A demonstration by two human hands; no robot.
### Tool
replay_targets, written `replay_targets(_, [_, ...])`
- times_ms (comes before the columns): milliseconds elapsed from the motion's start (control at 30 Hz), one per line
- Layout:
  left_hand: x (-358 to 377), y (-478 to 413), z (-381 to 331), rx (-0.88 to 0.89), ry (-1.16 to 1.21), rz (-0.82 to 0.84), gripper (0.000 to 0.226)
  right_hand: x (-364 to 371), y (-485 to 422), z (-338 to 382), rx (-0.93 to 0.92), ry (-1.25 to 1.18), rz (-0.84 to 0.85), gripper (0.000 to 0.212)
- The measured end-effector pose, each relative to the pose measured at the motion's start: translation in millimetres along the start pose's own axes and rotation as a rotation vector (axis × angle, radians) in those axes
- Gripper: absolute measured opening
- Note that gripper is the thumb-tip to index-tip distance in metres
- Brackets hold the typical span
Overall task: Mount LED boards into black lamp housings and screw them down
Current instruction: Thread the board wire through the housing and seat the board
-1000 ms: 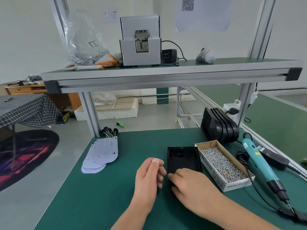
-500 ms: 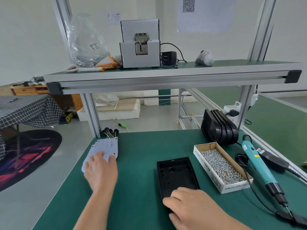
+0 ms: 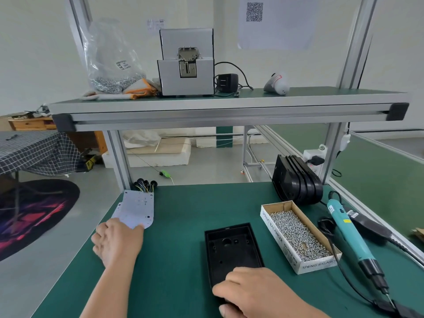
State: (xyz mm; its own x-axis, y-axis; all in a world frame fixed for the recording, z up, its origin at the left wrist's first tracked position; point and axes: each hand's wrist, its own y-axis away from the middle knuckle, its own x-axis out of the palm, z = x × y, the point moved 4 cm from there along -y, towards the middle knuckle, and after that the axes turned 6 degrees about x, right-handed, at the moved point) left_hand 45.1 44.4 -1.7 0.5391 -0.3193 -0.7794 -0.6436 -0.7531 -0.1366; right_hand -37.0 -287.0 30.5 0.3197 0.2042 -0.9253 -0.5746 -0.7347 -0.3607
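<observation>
Right hand point(image 3: 259, 292) has its fingers bent over the near end of the one black housing point(image 3: 231, 249) that lies open side up on the green table point(image 3: 179, 226), thumb at the near rim, holding it down. Most of the housing shows beyond the knuckles, and its inside holds nothing but moulded holes.

Left hand point(image 3: 117, 242) lies well to the left of the housing, back up, fingers loosely bent, with the fingertips on the near end of a fanned pile of white boards point(image 3: 137, 210). Whether it pinches a board is hidden by the hand itself. The boards overlap too closely to count, though at least two edges show. One bundle of wires point(image 3: 144, 183) with black caps sits at the pile's far end.

Just right of the housing stands one cardboard box of screws point(image 3: 298, 235), open and full. Beyond that box, four more housings point(image 3: 296, 182) stand on edge, packed together. Right of the box lies one teal screwdriver point(image 3: 346, 232), its tip toward the near edge.
</observation>
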Motion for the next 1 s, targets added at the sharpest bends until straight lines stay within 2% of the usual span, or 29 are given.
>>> replay_targets(133, [-4,-2,7,-0.025,0.288,-0.068,0.026,-1,1,-3,0.010,-0.079,0.019,0.013])
replay_targets(233, [-9,0,13,-0.015,0.484,-0.122,0.010,-4,1,-4,0.014,-0.142,0.029,0.018])
replay_targets(267, [-11,1,14,0.010,0.544,-0.147,0.008,-5,1,-4,0.022,-0.163,0.023,0.020])
replay_targets(333, [-14,0,14,0.055,0.676,-0.204,0.021,-8,1,-4,0.050,-0.218,0.008,0.023])
replay_targets(367, [-15,-1,16,0.040,0.765,-0.226,0.023,-10,0,-4,0.067,-0.247,0.004,0.022])
replay_targets(467, [-15,-6,24,-0.086,1.082,-0.262,0.011,-16,-2,-6,0.095,-0.307,0.003,0.025])
replay_targets(567, [-18,-7,25,-0.106,1.360,-0.254,0.023,-15,-2,-9,0.127,-0.431,0.047,0.042])
replay_targets(700, [-18,-9,21,-0.149,1.642,-0.143,0.028,-12,-2,-12,0.134,-0.473,0.040,0.047])
replay_targets(800, [-20,-10,14,-0.097,1.791,0.020,0.030,-15,-2,-13,0.126,-0.473,0.032,0.046])
replay_targets(900, [-23,-4,4,-0.044,1.848,0.208,0.028,-20,-2,-15,0.129,-0.442,-0.020,0.038])
replay_targets(1000, [-25,5,-8,0.010,1.821,0.379,0.042,-25,0,-16,0.175,-0.475,-0.076,0.035])
